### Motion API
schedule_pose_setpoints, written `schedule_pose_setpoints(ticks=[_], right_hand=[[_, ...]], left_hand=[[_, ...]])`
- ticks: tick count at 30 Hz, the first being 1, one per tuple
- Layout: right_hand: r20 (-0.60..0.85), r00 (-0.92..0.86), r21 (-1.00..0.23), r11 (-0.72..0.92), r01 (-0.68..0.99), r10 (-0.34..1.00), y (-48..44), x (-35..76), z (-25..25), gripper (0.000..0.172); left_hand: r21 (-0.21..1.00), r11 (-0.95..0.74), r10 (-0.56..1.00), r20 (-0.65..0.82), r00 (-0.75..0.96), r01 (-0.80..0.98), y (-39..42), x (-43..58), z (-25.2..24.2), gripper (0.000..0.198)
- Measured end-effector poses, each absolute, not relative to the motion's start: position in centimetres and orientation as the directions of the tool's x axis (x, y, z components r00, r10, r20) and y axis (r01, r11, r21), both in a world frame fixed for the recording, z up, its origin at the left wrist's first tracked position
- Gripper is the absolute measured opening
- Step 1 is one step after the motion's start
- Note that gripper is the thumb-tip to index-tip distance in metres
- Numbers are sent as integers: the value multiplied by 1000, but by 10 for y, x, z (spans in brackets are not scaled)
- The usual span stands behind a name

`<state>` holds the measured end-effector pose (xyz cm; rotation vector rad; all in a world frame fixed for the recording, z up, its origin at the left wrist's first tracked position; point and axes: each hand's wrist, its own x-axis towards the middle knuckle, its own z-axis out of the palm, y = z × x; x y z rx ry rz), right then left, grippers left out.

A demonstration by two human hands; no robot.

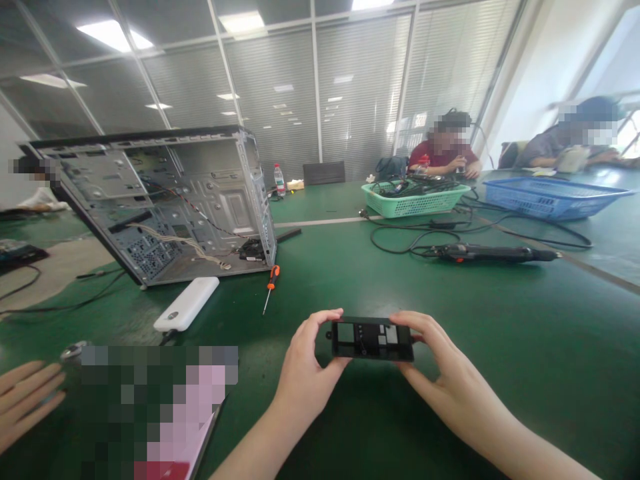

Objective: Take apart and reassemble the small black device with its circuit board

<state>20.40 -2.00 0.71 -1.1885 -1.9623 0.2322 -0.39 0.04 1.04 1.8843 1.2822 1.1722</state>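
Between my two hands is a small black plastic frame (373,340) with rectangular openings, held up off the green table with its long side level. My left hand (307,360) pinches its left end, fingers on the top edge and thumb below. At the other end my right hand (440,353) grips it the same way, fingers above and thumb underneath. A small tab with a hole sticks out by my left fingers. Beyond it lies a screwdriver (273,279) with an orange and black handle. What exact part the frame is, I cannot tell.
An open computer case (240,200) stands at left, with a white power bank (187,303) before it. Another person's hand (30,400) reaches in at lower left. An electric screwdriver (495,253), a green basket (415,205) of cables and a blue basket (555,200) lie right.
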Motion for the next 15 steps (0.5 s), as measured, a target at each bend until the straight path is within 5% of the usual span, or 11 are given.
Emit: schedule_pose_setpoints(ticks=[15], right_hand=[[529, -189, -601, 522, 606, 827, -18, 203, 3, 35]], left_hand=[[839, -347, 938, 313, 149, 418, 1, -5, 10, 41]])
